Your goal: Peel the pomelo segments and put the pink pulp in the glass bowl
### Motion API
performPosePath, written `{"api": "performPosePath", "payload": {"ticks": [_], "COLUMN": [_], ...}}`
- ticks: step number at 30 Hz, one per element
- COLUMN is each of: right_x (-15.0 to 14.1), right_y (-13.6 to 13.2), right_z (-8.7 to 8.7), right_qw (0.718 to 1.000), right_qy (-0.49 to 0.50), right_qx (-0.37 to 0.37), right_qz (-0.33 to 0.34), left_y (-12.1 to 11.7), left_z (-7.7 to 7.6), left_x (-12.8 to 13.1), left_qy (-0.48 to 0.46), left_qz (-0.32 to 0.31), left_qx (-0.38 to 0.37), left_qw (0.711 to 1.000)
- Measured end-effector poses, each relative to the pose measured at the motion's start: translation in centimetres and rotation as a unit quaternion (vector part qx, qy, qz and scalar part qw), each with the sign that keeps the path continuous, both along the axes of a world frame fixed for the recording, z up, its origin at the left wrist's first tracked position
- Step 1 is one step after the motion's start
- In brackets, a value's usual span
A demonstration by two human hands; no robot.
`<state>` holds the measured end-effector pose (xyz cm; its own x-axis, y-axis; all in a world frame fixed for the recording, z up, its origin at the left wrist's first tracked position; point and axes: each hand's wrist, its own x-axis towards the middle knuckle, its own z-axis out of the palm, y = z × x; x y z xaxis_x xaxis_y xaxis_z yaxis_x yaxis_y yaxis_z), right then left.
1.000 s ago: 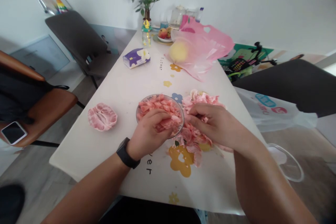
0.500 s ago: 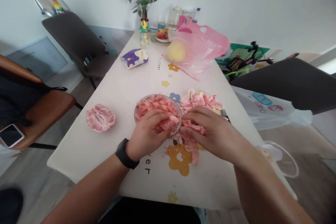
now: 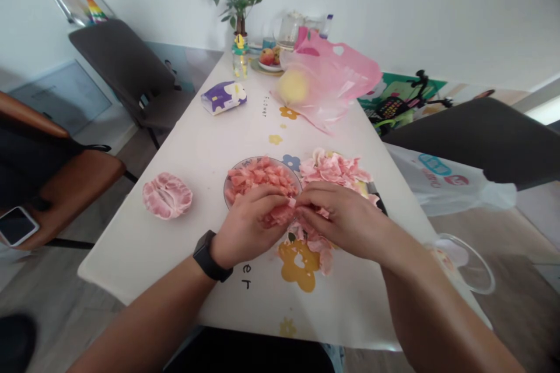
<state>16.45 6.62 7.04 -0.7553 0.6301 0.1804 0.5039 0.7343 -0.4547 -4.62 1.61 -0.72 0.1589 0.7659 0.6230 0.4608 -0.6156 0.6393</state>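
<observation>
Both hands at the worktop (image 3: 188,151), working over the right side of a shallow bowl (image 3: 234,195). The bowl is heaped with torn pink pomelo pulp (image 3: 262,180).

My left hand (image 3: 247,227) is curled, fingers closed around a clump of pulp at the bowl's edge. A black watch (image 3: 209,256) sits on that wrist. My right hand (image 3: 339,221) is bent forward, with thumb and fingers pinched on a small pale scrap (image 3: 292,204). The 2 hands are touching at the fingertips, so the scrap is partly hidden and I cannot say exactly how it is attached.

Just right of the bowl lies a loose membrane pile (image 3: 335,168), with shreds trailing toward a yellow flower printed on the worktop. Left of the bowl, well clear of my hands, sits a peeled pomelo half (image 3: 167,196), segments intact.

Step in hand, as I judge it: stripping pulp from membrane, bit by bit. The next move calls for parting the scrap cleanly, pulp to the bowl and skin to the pile.

Farther up the worktop: a tissue pack (image 3: 223,98) and a pink bag (image 3: 330,78) with a yellow fruit (image 3: 293,86) inside. A phone (image 3: 15,226) rests on a tan chair (image 3: 74,186) to my left.
</observation>
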Motion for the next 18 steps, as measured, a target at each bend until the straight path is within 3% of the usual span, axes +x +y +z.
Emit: {"api": "performPosePath", "payload": {"ticks": [6, 11, 15, 18], "right_x": [0.8, 0.3, -0.4, -0.8], "right_y": [0.5, 0.0, 0.0, 0.0], "right_z": [-0.5, -1.4, -2.6, -3.4], "right_qw": [0.989, 0.985, 0.963, 0.915], "right_qy": [0.008, 0.036, 0.113, 0.195], "right_qx": [-0.144, -0.092, -0.084, -0.237], "right_qz": [-0.041, -0.144, -0.228, -0.262], "left_y": [-0.1, -0.3, -0.4, -0.5], "left_z": [-0.2, -0.2, 0.2, 0.4], "left_x": [-0.1, -0.1, -0.1, -0.1], "left_qy": [0.006, 0.002, 0.003, 0.011], "left_qz": [-0.045, -0.047, -0.06, -0.07], "left_qx": [0.003, 0.016, 0.049, 0.082], "left_qw": [0.999, 0.999, 0.997, 0.994]}}
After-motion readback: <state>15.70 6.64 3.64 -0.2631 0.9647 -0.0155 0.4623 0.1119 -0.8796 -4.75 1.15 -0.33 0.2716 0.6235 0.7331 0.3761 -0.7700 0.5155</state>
